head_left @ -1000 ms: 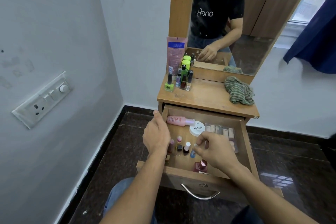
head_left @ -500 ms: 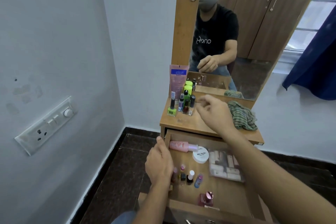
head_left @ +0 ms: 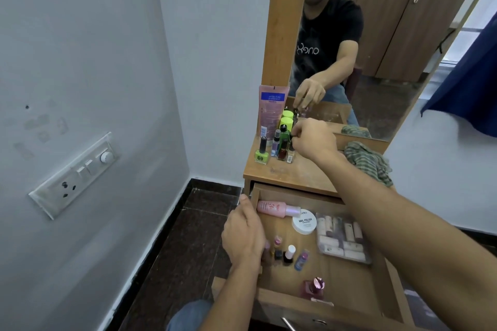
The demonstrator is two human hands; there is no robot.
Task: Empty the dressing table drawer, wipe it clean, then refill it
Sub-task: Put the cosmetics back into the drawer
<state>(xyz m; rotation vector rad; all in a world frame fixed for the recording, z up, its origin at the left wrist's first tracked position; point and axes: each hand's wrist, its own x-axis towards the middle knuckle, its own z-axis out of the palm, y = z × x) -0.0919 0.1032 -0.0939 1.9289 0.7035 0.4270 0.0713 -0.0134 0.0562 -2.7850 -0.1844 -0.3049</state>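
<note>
While the left hand grips the left wall of the open drawer, fingers curled over it, the right hand pinches a small dark item, largely hidden, beside the green bottle on the table. Nail polish bottles stand inside the drawer.

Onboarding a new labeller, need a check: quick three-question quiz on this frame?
1. True or false: the striped green cloth lies on the wooden tabletop, outside the open wooden drawer.
2. Which hand is up at the cluster of small bottles by the mirror? A left; B right hand; C neither.
3. Fill in: the pink plastic bottle in that drawer lies on its ____.
Key: 1 true; 2 B; 3 side.
</note>
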